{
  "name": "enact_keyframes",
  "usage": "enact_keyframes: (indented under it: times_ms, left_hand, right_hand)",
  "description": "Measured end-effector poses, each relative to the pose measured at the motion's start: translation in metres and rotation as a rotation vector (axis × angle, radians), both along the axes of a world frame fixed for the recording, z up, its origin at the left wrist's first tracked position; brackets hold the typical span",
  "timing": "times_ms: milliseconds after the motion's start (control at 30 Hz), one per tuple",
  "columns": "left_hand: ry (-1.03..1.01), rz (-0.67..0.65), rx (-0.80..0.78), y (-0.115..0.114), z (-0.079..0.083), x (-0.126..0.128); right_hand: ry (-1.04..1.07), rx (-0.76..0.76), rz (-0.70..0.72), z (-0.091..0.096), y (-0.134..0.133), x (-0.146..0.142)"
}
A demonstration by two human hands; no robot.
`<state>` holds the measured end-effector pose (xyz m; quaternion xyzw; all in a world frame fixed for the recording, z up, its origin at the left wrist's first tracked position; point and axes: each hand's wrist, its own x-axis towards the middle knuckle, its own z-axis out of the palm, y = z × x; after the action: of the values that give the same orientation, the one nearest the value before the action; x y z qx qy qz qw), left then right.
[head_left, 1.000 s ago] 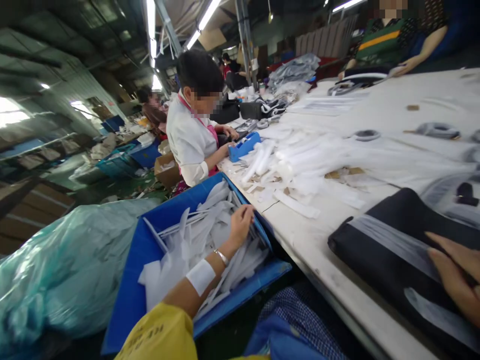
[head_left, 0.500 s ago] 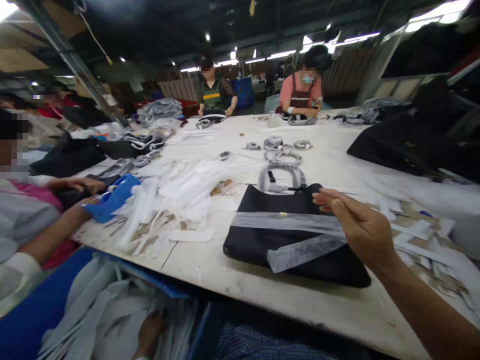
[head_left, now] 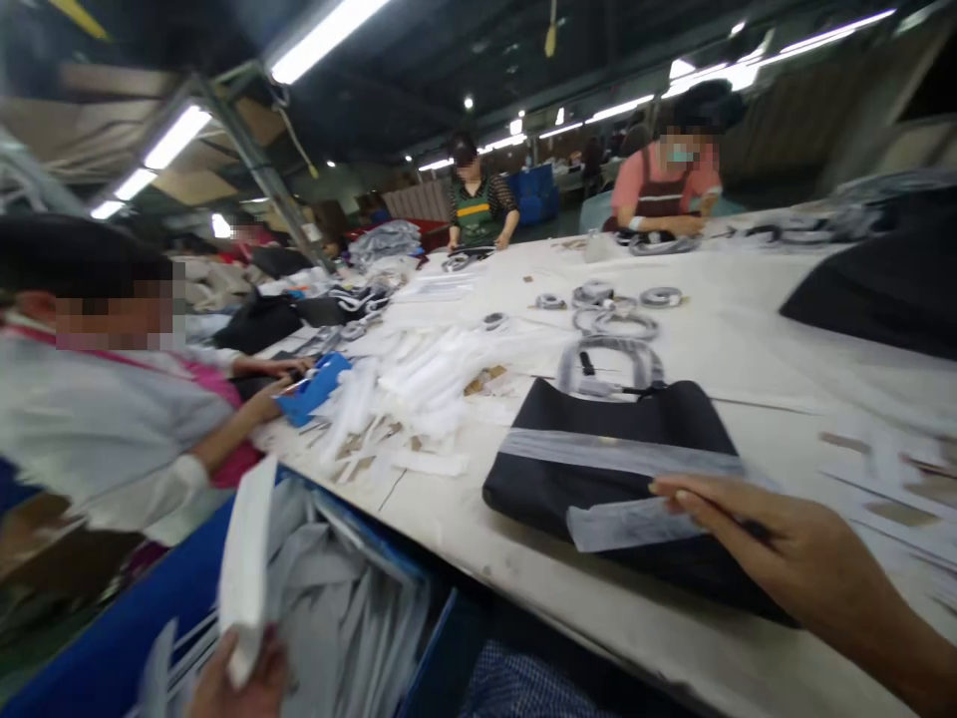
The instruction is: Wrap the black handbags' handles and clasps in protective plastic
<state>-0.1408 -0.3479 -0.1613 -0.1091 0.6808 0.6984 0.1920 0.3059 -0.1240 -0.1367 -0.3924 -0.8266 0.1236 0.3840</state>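
A black bag (head_left: 620, 499) lies on the table in front of me, with translucent wrap strips (head_left: 635, 524) across its front. My right hand (head_left: 770, 538) is over the bag's right side, thumb and fingers pinched together. A small pale tip and a dark bit show by these fingers, but I cannot make out what they belong to. Low on the left, my left hand (head_left: 239, 673) grips the lower end of a long white strip (head_left: 246, 558), held nearly upright. Beneath it, a blue bin (head_left: 175, 588) holds a pile of pale grey-white pieces (head_left: 321, 598).
White strips and brown scraps (head_left: 419, 399) cover the table (head_left: 748, 349) left of the bag. Coiled handles in clear wrap (head_left: 609, 364) lie behind it. At left a co-worker (head_left: 112, 419) handles a blue piece (head_left: 318, 389). Two people stand across the table.
My left hand has come up out of the blue bin with a white strip. My right hand has moved down from the bag's top edge to its front. The view has swung left.
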Motion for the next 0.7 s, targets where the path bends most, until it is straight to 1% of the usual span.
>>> enact_keyframes:
  times_ms: [33, 67, 100, 133, 200, 267, 333, 400, 467, 533, 600, 700]
  left_hand:
    - [0.041, -0.081, 0.141, 0.003, 0.012, 0.014]
    - [0.100, -0.187, 0.259, 0.011, 0.022, 0.029]
    - [0.163, -0.295, 0.334, 0.023, 0.030, 0.046]
    - [0.212, -0.399, 0.368, 0.039, 0.037, 0.061]
    - [0.237, -0.597, 0.439, 0.070, 0.047, 0.089]
    - [0.223, -0.720, 0.484, 0.096, 0.051, 0.110]
    - [0.214, -0.830, 0.512, 0.116, 0.050, 0.123]
    - [0.211, -0.913, 0.548, 0.134, 0.046, 0.128]
    - [0.179, -0.944, 0.590, 0.153, 0.040, 0.126]
    - [0.135, -0.944, 0.588, 0.175, 0.033, 0.120]
    - [0.125, -0.961, 0.536, 0.197, 0.024, 0.114]
    - [0.093, -1.010, 0.451, 0.226, 0.008, 0.107]
  right_hand:
    - [0.005, 0.017, 0.084, 0.000, 0.001, -0.012]
    - [0.015, 0.031, 0.168, 0.001, 0.002, -0.024]
    - [0.024, 0.033, 0.246, 0.002, 0.003, -0.038]
    - [0.029, 0.016, 0.312, 0.004, 0.003, -0.051]
    - [0.014, -0.080, 0.405, 0.010, 0.001, -0.076]
    - [-0.019, -0.226, 0.455, 0.020, -0.001, -0.095]
    - [-0.030, -0.340, 0.478, 0.030, 0.000, -0.107]
    - [-0.038, -0.356, 0.465, 0.038, 0.007, -0.113]
    - [-0.068, -0.263, 0.424, 0.042, 0.024, -0.115]
    - [-0.131, -0.125, 0.375, 0.039, 0.048, -0.114]
    - [-0.237, -0.015, 0.355, 0.031, 0.078, -0.115]
    - [-0.481, 0.055, 0.386, 0.016, 0.126, -0.124]
